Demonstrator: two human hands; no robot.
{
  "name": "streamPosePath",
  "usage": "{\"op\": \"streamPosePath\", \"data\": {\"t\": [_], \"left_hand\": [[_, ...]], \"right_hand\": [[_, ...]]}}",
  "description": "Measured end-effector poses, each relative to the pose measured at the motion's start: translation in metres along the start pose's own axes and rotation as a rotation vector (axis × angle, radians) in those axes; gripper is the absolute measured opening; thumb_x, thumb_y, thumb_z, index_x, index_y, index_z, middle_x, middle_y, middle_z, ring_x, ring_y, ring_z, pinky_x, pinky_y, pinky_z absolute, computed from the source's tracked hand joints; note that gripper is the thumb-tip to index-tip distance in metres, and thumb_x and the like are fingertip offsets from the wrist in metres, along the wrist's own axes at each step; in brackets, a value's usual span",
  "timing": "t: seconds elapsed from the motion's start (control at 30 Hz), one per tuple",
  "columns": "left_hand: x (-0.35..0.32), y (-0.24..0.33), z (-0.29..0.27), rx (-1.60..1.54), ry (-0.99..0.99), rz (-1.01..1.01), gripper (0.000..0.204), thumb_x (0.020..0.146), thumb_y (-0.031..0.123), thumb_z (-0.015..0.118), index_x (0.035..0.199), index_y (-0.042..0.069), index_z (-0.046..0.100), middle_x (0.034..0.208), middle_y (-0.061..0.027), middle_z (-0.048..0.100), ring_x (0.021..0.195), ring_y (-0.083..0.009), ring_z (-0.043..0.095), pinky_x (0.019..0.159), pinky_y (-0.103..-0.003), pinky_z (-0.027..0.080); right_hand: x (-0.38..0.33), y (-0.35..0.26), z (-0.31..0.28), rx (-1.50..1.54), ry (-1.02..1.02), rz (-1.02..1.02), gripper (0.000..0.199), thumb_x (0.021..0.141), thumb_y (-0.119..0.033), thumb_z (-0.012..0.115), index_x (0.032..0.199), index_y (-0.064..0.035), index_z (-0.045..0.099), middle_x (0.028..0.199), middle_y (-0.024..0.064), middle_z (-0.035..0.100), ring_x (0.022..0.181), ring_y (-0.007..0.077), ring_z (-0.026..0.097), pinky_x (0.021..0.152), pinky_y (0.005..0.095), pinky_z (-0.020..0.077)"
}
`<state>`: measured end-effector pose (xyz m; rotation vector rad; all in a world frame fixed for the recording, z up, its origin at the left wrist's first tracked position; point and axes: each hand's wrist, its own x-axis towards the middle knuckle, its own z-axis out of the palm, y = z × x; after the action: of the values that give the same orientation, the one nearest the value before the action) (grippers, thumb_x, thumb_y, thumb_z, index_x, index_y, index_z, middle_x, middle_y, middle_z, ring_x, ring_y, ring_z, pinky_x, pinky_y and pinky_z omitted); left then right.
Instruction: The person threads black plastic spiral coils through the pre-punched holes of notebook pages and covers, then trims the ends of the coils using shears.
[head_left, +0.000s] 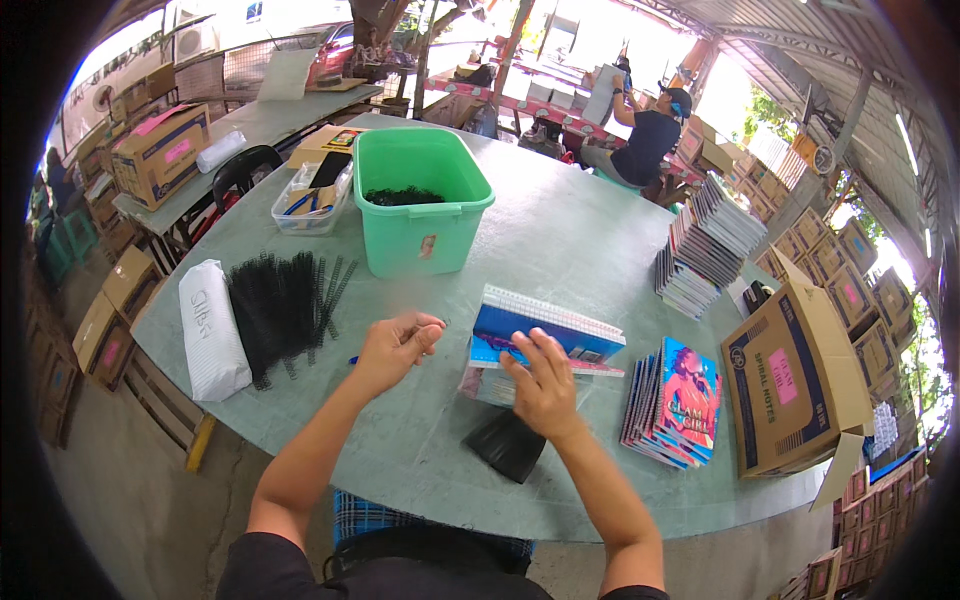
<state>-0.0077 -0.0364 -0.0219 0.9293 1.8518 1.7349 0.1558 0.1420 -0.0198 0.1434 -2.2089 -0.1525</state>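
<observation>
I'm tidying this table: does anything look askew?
The black coils beside the white package lie fanned unevenly, a few splayed apart on the right. The tall notebook stack has ragged edges.

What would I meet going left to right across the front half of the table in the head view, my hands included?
White wrapped package → black spiral coils → left hand → right hand → fanned pile of colourful notebooks → open cardboard box.

Overexposed daylight beyond, tabletop sheen, curved edges
</observation>
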Motion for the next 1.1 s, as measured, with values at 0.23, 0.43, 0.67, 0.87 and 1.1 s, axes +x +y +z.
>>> {"op": "streamPosePath", "data": {"t": [0.23,0.43,0.67,0.87,1.1], "left_hand": [[0.012,-0.003,0.016,-0.002,0.083,0.171,0.024,0.091,0.023,0.060,0.103,0.003,0.065,0.074,0.0009,0.059,0.065,-0.0040,0.049,0.058,-0.019,0.041],[0.018,0.010,0.024,0.061,0.075,0.175,0.023,0.089,0.020,0.063,0.104,0.004,0.066,0.074,0.0004,0.060,0.066,-0.0057,0.049,0.058,-0.023,0.043],[0.026,0.013,0.039,0.333,0.237,0.499,0.019,0.086,0.016,0.064,0.099,0.003,0.067,0.077,-0.0090,0.063,0.062,-0.0145,0.055,0.056,-0.027,0.044],[0.035,0.004,0.047,0.462,0.336,0.620,0.017,0.084,0.014,0.065,0.095,0.002,0.067,0.079,-0.0112,0.061,0.065,-0.0230,0.057,0.057,-0.032,0.045],[0.040,0.004,0.011,0.519,0.039,0.487,0.022,0.080,0.017,0.068,0.098,0.005,0.065,0.085,-0.0116,0.057,0.067,-0.0244,0.058,0.060,-0.035,0.047]], "right_hand": [[0.053,-0.021,0.023,-0.133,-0.220,0.389,0.035,0.070,-0.039,0.069,0.069,-0.0083,0.054,0.072,0.0071,0.063,0.068,0.0236,0.062,0.058,0.0349,0.0391],[0.062,0.011,0.042,-0.055,-0.188,0.447,0.041,0.070,-0.048,0.070,0.063,-0.0087,0.060,0.062,0.0075,0.063,0.061,0.0242,0.063,0.061,0.0375,0.0455],[0.065,0.020,0.024,0.242,-0.335,0.549,0.022,0.076,-0.034,0.068,0.090,-0.0170,0.070,0.067,0.0066,0.065,0.066,0.0255,0.064,0.064,0.0358,0.0472],[0.060,0.017,0.025,0.271,-0.305,0.504,0.022,0.075,-0.029,0.069,0.093,-0.0165,0.070,0.071,0.0065,0.067,0.066,0.0242,0.064,0.067,0.0349,0.0469],[0.058,0.016,0.020,0.247,-0.283,0.406,0.023,0.078,-0.025,0.068,0.098,-0.0145,0.067,0.070,0.0059,0.066,0.069,0.0243,0.064,0.066,0.0348,0.0467]]}}
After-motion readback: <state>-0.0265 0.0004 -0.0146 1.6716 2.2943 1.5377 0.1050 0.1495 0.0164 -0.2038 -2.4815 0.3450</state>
